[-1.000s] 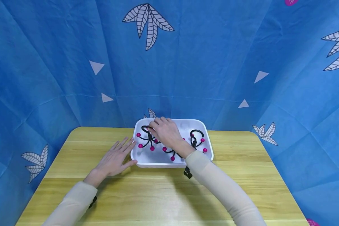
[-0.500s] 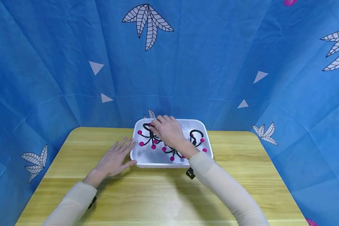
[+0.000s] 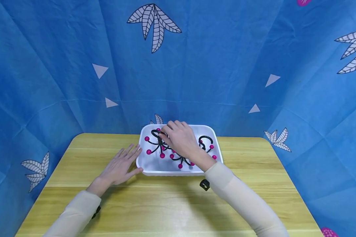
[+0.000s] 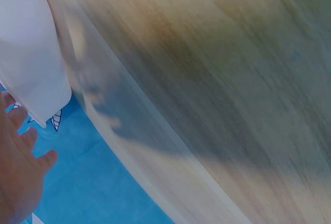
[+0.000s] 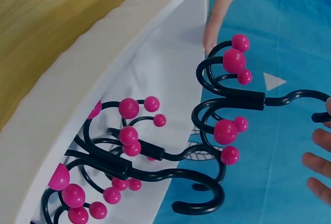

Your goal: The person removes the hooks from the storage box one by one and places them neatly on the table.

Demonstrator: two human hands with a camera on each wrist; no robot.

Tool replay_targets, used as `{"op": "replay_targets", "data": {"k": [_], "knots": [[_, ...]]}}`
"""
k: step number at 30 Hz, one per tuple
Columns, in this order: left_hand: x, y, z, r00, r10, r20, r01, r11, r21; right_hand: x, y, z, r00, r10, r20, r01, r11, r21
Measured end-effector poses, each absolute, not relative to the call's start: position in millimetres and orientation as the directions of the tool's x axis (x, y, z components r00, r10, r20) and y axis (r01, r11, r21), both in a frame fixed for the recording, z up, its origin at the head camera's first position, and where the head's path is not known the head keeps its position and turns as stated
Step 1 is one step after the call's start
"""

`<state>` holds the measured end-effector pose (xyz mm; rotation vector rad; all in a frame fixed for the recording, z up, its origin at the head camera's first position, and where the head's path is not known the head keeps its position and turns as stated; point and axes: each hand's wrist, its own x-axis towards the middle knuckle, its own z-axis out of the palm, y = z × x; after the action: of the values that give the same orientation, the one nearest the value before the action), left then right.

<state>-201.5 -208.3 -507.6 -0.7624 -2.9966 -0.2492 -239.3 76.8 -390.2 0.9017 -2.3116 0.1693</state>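
A black multi-arm hook (image 5: 239, 100) with pink ball tips hangs upright, its arms curling out below a short shaft. My right hand (image 3: 180, 138) pinches its curved top end, above the left half of a white tray (image 3: 172, 173). In the right wrist view, the fingers of my right hand (image 5: 320, 154) show at the right edge beside that curved end. Two more such hooks lie in the tray, a middle hook (image 3: 182, 159) and a right hook (image 3: 204, 144) partly behind my wrist. My left hand (image 3: 118, 169) lies with straight, spread fingers against the tray's left rim.
The tray stands at the back edge of a wooden table (image 3: 154, 207). Behind it and at both sides hangs a blue curtain (image 3: 225, 49) with leaf and triangle prints. A black wrist strap piece (image 3: 205, 185) shows beneath my right sleeve.
My right hand has shifted slightly to the right, and the hook it holds has moved a little the same way. The left hand and the tray stay put.
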Motion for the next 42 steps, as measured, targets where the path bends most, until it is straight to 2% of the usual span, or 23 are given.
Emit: {"op": "replay_targets", "data": {"k": [18,25,42], "knots": [[-203,-209,-508,-0.874,0.479,0.084,0.487,0.863,0.136,-203,91,-377,-0.441,-0.589,0.677,-0.698,0.699,0.154],[-203,-210,-509,-0.872,0.482,0.092,0.49,0.863,0.125,-186,95,-373,-0.436,-0.592,0.678,-0.72,0.681,0.132],[-201,-211,-510,-0.869,0.485,0.099,0.494,0.862,0.118,-153,103,-379,-0.351,-0.63,0.693,-0.782,0.604,0.153]]}}
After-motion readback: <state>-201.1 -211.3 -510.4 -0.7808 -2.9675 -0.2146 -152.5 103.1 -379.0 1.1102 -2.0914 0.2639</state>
